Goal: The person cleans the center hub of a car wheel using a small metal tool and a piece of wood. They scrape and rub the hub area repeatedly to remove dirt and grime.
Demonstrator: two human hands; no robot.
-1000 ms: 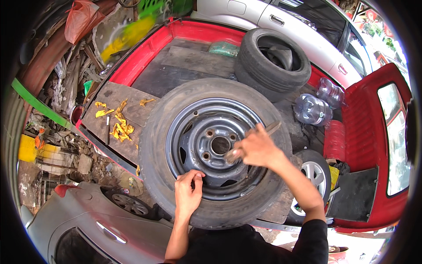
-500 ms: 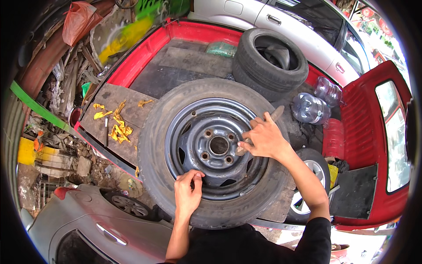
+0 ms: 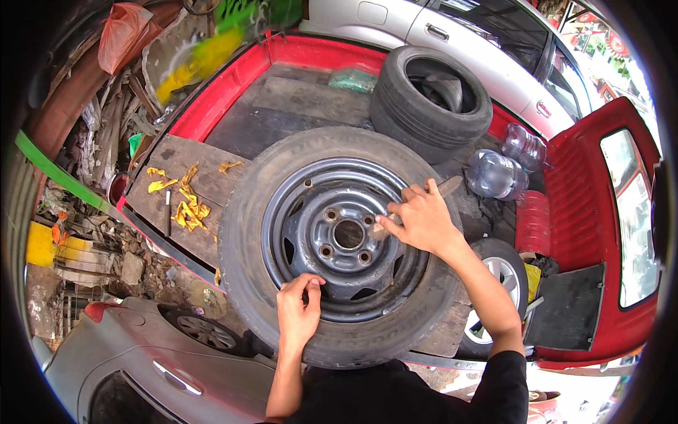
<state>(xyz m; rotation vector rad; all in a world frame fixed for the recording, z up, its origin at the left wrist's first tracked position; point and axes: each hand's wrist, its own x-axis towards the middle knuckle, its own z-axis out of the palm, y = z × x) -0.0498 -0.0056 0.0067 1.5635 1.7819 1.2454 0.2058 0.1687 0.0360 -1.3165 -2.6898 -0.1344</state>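
Note:
A car wheel (image 3: 341, 283) lies flat before me, its black tyre (image 3: 247, 212) mounted on a dark steel rim with a round centre hole and bolt holes. My right hand (image 3: 421, 218) grips a flat, greyish-brown stick-like tool (image 3: 449, 186) over the rim's right side. One end points toward the bolt holes, the other out over the tyre. I cannot make out exactly what kind of tool it is. At the rim's lower left, my left hand (image 3: 299, 305) rests with fingers curled and thumb and index pinched; anything between them is hidden.
The wheel lies on a red truck bed with wooden boards (image 3: 212, 166). Yellow scraps (image 3: 189, 208) and a dark marker-like stick (image 3: 168, 214) lie left. Stacked tyres (image 3: 424, 106), plastic bottles (image 3: 496, 174) and an alloy wheel (image 3: 498, 272) stand right. A grey car (image 3: 148, 353) is lower left.
The tool's near end has tilted and shifted slightly left, closer to the bolt holes, with my right hand. My left hand stays at the rim's edge. The whole view has drifted slightly.

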